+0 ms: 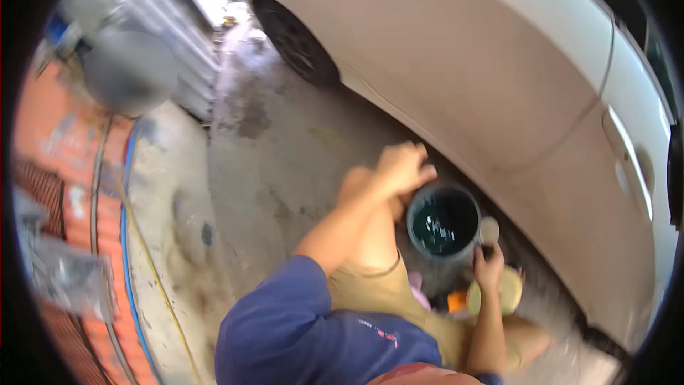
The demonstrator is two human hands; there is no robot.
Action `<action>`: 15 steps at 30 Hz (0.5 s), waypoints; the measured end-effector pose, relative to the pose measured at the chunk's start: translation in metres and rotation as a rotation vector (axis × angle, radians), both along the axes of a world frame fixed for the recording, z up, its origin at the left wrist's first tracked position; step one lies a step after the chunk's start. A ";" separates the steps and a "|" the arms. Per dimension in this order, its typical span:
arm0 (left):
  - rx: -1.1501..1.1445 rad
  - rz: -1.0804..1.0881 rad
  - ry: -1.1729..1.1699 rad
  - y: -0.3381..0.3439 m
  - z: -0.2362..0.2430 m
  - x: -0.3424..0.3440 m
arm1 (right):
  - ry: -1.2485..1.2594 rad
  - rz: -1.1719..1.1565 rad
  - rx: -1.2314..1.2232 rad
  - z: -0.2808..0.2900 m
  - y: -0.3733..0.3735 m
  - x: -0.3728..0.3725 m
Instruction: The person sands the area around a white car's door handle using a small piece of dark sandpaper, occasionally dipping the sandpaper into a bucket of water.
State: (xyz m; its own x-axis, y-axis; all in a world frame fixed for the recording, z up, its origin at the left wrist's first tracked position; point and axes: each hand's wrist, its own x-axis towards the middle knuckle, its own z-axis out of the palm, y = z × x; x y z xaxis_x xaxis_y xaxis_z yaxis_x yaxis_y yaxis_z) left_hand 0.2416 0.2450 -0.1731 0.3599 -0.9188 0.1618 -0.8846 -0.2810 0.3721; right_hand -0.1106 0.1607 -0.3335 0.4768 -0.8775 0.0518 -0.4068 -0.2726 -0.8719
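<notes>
A round dark bucket (411, 232) stands on the ground in front of me, holding dark liquid with bright reflections. My left hand (405, 167) is just beyond its upper left rim, over my bent knee; the thumb stands apart from the fingers, and nothing shows in it. Right of the bucket, my right hand (489, 267) is closed around the dark handle of a small tool with a round pale head (489, 230). That head is close to the bucket's right rim; its exact kind is too blurred to make out.
A light-coloured car (470, 64) with a dark wheel (296, 39) runs along the right. By my right forearm are a round yellow object (509, 291) and an orange piece (457, 302). A yellow hose (153, 260) and blue hose (127, 242) lie left, beside orange corrugated sheeting (107, 271).
</notes>
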 end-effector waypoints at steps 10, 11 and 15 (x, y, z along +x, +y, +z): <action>-0.021 0.121 0.529 -0.021 -0.044 0.023 | 0.317 -0.034 0.187 -0.072 -0.008 0.119; -0.031 0.092 0.549 -0.027 -0.039 0.023 | 0.328 -0.044 0.195 -0.087 -0.012 0.123; -0.047 0.120 0.622 -0.033 -0.037 0.030 | 0.659 -0.024 0.269 -0.146 -0.017 0.141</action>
State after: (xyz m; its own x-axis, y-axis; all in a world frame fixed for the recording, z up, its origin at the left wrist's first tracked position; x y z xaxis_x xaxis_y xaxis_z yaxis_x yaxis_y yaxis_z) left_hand 0.2718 0.2121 -0.2105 0.4998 -0.8632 -0.0710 -0.4628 -0.3354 0.8206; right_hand 0.0303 0.1436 -0.4795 0.3142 -0.8300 -0.4609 -0.8760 -0.0662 -0.4778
